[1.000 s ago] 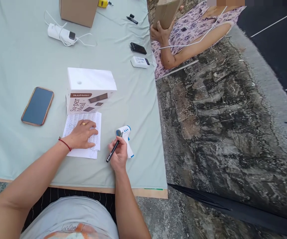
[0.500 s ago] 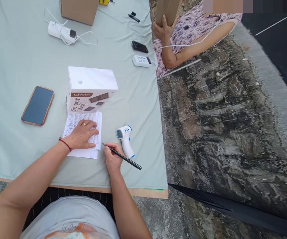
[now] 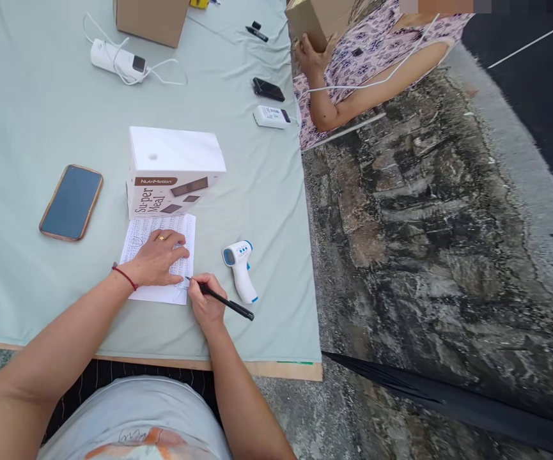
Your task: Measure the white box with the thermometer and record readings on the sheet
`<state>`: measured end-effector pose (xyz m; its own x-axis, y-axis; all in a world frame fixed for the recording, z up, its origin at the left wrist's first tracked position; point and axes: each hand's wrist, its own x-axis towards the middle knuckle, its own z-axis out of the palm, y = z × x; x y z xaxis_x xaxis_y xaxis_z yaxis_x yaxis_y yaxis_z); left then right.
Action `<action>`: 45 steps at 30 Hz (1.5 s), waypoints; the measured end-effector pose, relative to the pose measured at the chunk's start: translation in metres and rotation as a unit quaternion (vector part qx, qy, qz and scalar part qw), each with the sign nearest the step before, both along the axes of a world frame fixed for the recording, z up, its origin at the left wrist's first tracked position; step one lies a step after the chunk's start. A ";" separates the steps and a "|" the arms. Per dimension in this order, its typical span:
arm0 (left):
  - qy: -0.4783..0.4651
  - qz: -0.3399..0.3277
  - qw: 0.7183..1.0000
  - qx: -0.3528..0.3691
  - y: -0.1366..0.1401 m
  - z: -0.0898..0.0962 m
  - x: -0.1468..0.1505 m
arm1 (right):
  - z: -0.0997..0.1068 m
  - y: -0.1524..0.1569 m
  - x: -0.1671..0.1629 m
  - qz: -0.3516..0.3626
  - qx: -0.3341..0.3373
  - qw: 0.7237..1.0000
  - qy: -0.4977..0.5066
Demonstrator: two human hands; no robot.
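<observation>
My left hand (image 3: 161,257) lies with fingers spread on printed sheets of paper (image 3: 158,294), pressing them to the cloth. Between the fingers of my right hand (image 3: 208,301) is a black pen (image 3: 228,302), its tip at the right edge of the paper. Whether the tip touches the sheet I cannot tell. Just behind the paper stands a white NutriMotion box (image 3: 176,171) with "Super Meal" on its front. A white and blue infrared thermometer (image 3: 240,270) lies right of my right hand.
A phone (image 3: 71,202) lies at the left. Farther back are a white corded device (image 3: 117,61), a cardboard box (image 3: 151,22), a marker (image 3: 257,32), a black gadget (image 3: 268,89) and a white gadget (image 3: 271,117). Across the table's right edge another person's hand (image 3: 315,59) holds a carton (image 3: 307,22).
My right hand has moved left with the pen, bringing its tip onto the paper's edge. My left hand stays in place. The other person's carton has tilted.
</observation>
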<state>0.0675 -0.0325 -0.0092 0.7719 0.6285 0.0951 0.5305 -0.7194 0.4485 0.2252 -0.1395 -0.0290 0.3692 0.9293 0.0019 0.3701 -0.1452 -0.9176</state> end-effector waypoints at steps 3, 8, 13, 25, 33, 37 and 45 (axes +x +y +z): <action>0.003 0.000 1.000 0.000 0.000 0.000 0.000 | 0.001 0.000 -0.001 0.005 0.002 1.000 -0.005; 0.004 -0.001 1.000 -0.005 0.000 0.001 0.000 | 0.000 0.000 0.000 0.000 0.011 1.000 -0.006; 0.003 -0.003 1.000 0.003 0.000 0.000 0.001 | 0.000 0.000 0.000 0.007 0.011 1.000 -0.008; 0.005 -0.002 1.000 0.003 0.000 0.001 0.000 | 0.002 0.001 0.000 0.009 0.013 1.000 -0.015; 0.014 0.000 1.000 0.001 0.000 0.001 0.001 | -0.001 0.000 0.000 -0.018 0.006 1.000 -0.012; 0.016 0.000 1.000 0.001 0.000 0.001 0.001 | -0.002 0.000 -0.001 -0.009 0.012 1.000 -0.018; 0.013 -0.001 1.000 0.004 0.000 0.002 0.001 | -0.001 0.000 0.000 -0.003 0.021 0.999 -0.026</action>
<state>0.0683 -0.0322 -0.0076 0.7758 0.6258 0.0800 0.5401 -0.7244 0.4285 0.2249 -0.1391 -0.0303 0.3731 0.9258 0.0607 0.4162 -0.1086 -0.9028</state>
